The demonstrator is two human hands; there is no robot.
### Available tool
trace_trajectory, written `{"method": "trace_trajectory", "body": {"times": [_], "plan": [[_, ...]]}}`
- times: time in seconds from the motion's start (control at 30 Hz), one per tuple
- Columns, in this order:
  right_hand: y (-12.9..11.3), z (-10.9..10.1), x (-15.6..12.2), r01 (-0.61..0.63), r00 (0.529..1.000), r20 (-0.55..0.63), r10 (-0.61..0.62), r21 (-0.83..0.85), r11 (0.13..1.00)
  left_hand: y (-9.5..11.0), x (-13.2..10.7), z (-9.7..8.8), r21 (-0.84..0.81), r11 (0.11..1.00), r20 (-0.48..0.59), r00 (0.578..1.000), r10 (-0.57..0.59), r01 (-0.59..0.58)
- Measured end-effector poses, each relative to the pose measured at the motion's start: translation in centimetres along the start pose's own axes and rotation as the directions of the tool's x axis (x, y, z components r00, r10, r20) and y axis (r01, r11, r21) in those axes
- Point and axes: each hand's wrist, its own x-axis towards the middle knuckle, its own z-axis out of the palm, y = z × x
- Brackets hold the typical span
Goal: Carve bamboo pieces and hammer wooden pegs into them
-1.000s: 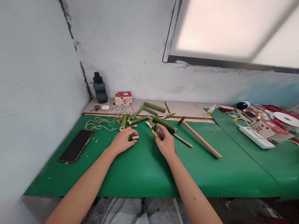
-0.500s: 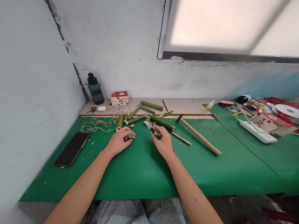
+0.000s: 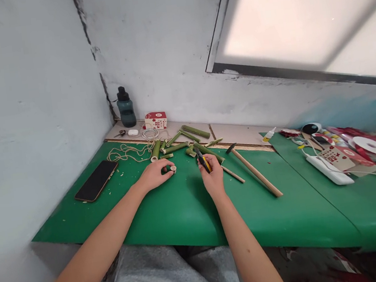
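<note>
A short bamboo ring is pinched at the fingertips of the left hand on the green mat, its cut end facing right. A yellow utility knife is gripped in the right hand, just right of the ring, blade pointing away. Bamboo sticks lie behind the ring.

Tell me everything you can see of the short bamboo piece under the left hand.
The short green bamboo piece is a stubby cut section with green skin and a pale, round cut end facing right. It lies on its side on the green table mat, in front of the heap of longer green bamboo sticks. The left hand pinches it at the fingertips, which cover most of it. The right hand, apart from it, holds a yellow and black utility knife.
</note>
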Motion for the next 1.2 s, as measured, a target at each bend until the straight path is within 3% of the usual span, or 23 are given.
{"method": "trace_trajectory", "body": {"times": [0.3, 0.53, 0.83, 1.2], "plan": [[0.0, 0.1, -0.2, -0.020, 0.999, 0.027, 0.020, 0.020, 1.000, -0.4, -0.1, 0.0, -0.024, 1.000, -0.042, 0.999, -0.019, 0.018], [-0.4, 0.0, -0.2, -0.020, 0.999, 0.045, 0.021, -0.018, 1.000, -0.4, -0.1, 0.0, -0.019, 0.999, -0.029, 0.999, 0.045, -0.046], [-0.4, 0.0, -0.4, -0.014, 0.997, 0.073, 0.017, -0.041, 0.999, -1.0, 0.0, 0.2, -0.023, 0.998, -0.118, 0.991, 0.058, -0.061], [-0.7, -0.1, -0.4, 0.011, 0.997, 0.083, -0.006, -0.060, 0.998, -1.5, 0.2, 0.6, -0.044, 0.996, -0.054, 0.996, 0.071, -0.074]]}}
